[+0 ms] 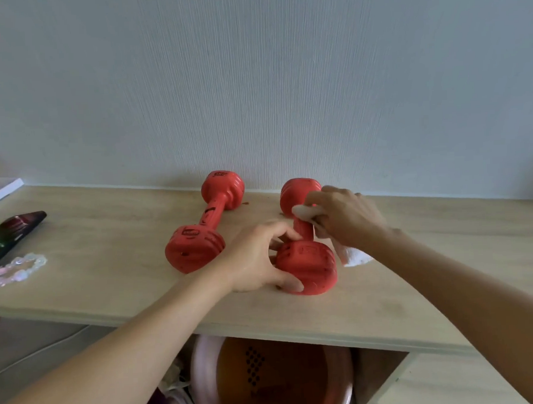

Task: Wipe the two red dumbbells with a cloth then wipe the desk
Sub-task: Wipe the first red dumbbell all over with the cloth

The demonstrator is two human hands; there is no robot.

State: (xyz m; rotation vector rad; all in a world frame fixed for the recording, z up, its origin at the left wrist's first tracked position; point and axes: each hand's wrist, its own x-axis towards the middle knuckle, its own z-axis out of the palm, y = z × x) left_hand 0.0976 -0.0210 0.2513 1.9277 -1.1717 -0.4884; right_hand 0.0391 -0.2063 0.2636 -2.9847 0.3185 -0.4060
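Two red dumbbells lay on the desk [106, 241] near the wall. The right dumbbell [305, 261] was the reference. The left hand [256, 261] grasped its near head, thumb and fingers curled round it. The right hand [346, 219] clenched a white cloth [354, 257] against its handle, the cloth trailing onto the desk just right of it. The left dumbbell [204, 223] lay untouched just left of it. A phone [10, 237] lay far left.
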